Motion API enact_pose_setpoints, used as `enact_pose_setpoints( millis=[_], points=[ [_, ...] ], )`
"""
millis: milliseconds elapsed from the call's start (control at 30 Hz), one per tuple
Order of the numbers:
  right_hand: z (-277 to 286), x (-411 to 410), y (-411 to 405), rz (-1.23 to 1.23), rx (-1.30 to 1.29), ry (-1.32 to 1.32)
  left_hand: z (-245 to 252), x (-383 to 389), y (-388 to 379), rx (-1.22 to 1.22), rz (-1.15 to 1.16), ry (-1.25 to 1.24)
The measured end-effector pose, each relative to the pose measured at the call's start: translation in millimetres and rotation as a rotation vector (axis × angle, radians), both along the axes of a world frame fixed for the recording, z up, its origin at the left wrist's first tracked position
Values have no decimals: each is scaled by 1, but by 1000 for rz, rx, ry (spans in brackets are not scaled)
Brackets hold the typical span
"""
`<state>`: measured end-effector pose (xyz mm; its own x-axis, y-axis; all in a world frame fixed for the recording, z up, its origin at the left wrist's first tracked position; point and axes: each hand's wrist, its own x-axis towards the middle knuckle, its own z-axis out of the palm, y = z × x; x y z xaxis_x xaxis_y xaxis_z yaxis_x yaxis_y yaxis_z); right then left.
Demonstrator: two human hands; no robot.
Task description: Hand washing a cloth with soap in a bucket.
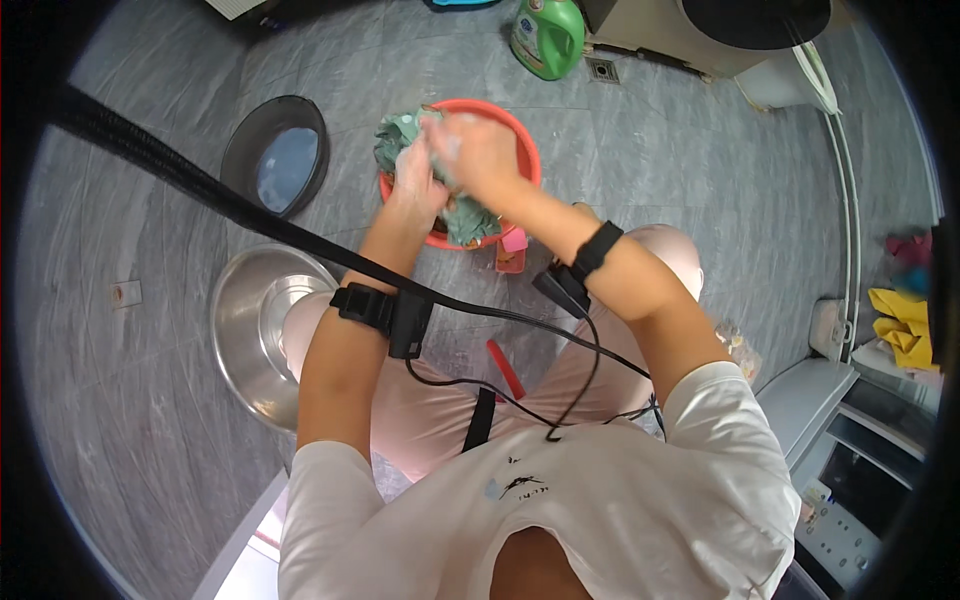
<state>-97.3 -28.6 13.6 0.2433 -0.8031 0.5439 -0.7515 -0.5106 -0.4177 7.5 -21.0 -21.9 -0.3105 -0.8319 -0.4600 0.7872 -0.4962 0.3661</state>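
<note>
A red-orange plastic basin [531, 146] stands on the tiled floor before me, with wet green cloth [471, 221] bunched in it and hanging over its left rim. My left hand [420, 176], with whitish suds on it, grips the cloth at the middle of the basin. Close against it, above the basin, my right hand [476, 150] is closed on the same cloth; it is blurred, and its fingertips are partly hidden. Pink and red plastic pieces [511, 259] lie at the basin's near edge.
A dark basin of water [319, 124] stands at the left, a steel basin [225, 330] beside my left leg. A green detergent jug [551, 45] stands beyond, near a floor drain [602, 70]. Black cables [247, 214] cross over my forearm. At the right is a washing machine [840, 525].
</note>
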Motion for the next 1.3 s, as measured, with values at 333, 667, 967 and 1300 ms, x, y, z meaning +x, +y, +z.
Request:
enact_pose_setpoints(
  millis=[333, 667, 967, 1300],
  points=[
    [26, 40, 67, 323, -179, 74, -30, 62, 2, -225, -194, 231],
    [-8, -3, -17, -103, -91, -239, 20, -15, 18, -304, 121, -173],
    [3, 23, 35, 318, -216, -62, -14, 22, 15, -283, -29, 335],
    [-8, 19, 20, -17, -65, 101, 21, -1, 17, -159, 250, -434]
  ],
)
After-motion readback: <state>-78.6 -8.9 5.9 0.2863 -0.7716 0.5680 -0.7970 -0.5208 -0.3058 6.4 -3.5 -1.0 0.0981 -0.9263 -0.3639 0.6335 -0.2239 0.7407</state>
